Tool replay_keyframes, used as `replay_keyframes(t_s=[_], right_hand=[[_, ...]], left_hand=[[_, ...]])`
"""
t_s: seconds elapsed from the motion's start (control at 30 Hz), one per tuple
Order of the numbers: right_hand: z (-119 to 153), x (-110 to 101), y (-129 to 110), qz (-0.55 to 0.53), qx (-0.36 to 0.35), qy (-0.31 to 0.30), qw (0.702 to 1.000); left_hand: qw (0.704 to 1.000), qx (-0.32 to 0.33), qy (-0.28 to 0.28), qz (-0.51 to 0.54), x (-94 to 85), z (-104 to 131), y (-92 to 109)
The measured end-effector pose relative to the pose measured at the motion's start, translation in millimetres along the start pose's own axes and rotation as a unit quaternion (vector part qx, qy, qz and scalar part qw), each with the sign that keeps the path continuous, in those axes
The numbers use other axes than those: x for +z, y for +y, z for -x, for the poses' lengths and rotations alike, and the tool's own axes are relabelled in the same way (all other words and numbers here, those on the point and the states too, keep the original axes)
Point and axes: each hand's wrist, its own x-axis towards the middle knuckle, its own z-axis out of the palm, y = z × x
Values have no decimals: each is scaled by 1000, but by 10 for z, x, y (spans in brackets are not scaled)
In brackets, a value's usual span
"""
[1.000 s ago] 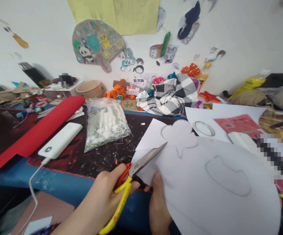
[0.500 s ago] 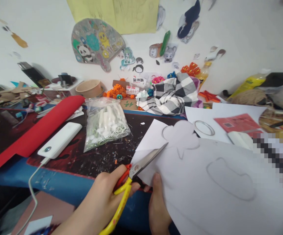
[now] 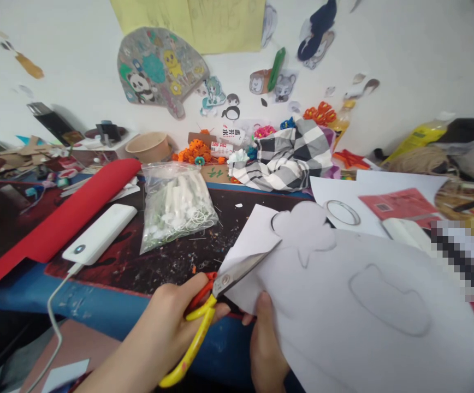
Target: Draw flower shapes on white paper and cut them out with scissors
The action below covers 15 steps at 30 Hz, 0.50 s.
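Observation:
My left hand (image 3: 179,311) comes in from the lower left, its fingers closed through the handles of a pair of scissors (image 3: 198,333) with yellow and red grips. The metal blades lie along a white sheet of paper (image 3: 310,305), with their tips near a pencilled bow-like shape. My right hand (image 3: 266,344) pinches the sheet's lower left edge, thumb on top and fingertips just showing underneath. Another pencilled, rounded outline is on the wide part of the sheet. To the left of the blades, a flap of the paper stands slightly apart.
A plastic bag (image 3: 179,207) of pale sticks lies beyond my left hand. Left of it are a white power bank (image 3: 100,234) with a cable and a long red sheet (image 3: 73,218). A tape roll (image 3: 343,213), checked cloth (image 3: 290,158) and orange flowers (image 3: 196,151) are further back.
My left hand and the scissors have shifted slightly left and back, with the yellow handle swung left. The paper flap beside the blades has moved a little. My right hand stays on the sheet.

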Motion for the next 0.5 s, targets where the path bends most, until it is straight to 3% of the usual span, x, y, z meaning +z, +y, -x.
replay_keyframes(t_s=[0.17, 0.37, 0.5], right_hand=[[13, -18, -135, 16, 20, 8, 1000], [7, -9, -165, -13, 46, -2, 999], [4, -3, -157, -25, 67, 0, 997]], left_hand=[[1000, -10, -6, 18, -71, -19, -12], [997, -52, -55, 11, -87, -25, -76], [997, -19, -79, 6, -83, 28, -92]])
